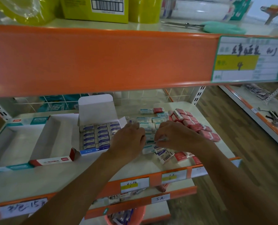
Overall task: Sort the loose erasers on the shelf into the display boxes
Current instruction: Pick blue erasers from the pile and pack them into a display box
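While both arms reach in from the bottom edge, forearms angled toward each other, the two hands meet palm-down over the loose pile. The left hand (128,138) has its fingers bent down onto the teal erasers (147,122) with the tips buried among them, so I can't tell if it's actually gripping one or just resting there; the right hand (175,137) sits just beside it, knuckles up, thumb and forefinger pinching a small shiny wrapped eraser (162,139) at the near side of the teal lot.

The pile is kinda grouped by colour: red erasers (194,125) run along the right side; a few blue erasers (163,154) lie near the front edge under the right wrist; all of it is on the right half of the cream shelf (37,181).

Just left of the left hand is the blue display box (92,151), lid flap standing upright, rows of blue-label erasers packed inside; next over is a red-trimmed box (53,140), then a teal box (14,143) at the far left, both showing bare white insides.

Above, the upper shelf (102,59) with its orange front carries a handwritten price label (248,59); teal-handled scissors (216,27) and a yellow-green carton (96,10) sit on top.
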The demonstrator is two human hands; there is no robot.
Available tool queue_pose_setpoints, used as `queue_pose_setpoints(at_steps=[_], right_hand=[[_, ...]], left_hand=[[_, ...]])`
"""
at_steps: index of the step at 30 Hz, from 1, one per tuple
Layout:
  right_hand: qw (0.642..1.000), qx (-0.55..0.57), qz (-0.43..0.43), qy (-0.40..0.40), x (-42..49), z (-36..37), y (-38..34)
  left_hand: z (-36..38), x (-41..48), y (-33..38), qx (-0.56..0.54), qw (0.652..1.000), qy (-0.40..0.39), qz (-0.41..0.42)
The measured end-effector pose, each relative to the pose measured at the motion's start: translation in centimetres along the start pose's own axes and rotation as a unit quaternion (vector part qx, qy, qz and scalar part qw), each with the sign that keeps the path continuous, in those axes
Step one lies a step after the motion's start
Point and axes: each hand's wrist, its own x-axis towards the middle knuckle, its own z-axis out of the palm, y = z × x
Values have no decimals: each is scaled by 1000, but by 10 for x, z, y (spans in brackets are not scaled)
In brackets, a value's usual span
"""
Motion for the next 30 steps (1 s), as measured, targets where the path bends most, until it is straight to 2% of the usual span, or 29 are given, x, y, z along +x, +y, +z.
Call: queue_pose_setpoints(at_steps=[3, 5, 19, 23, 26, 30], right_hand=[[999, 13, -3, -47, -5, 3, 0], [999, 4, -5, -51, -5, 6, 1], [997, 0, -62, 51, -8, 11, -8], [990, 70, -15, 120, 1, 6, -11], [983, 120, 12, 135, 13, 4, -20], [954, 237, 61, 172, 31, 5, -32]], left_hand=[[3, -2, 4, -12, 1000, -5, 10], [5, -3, 5, -19, 1000, -9, 20], [8, -6, 4, -48, 999, -3, 12], [-4, -5, -3, -62, 997, 27, -21], [-12, -8, -15, -59, 996, 58, -25], [-15, -12, -40, -47, 992, 109, -44]])
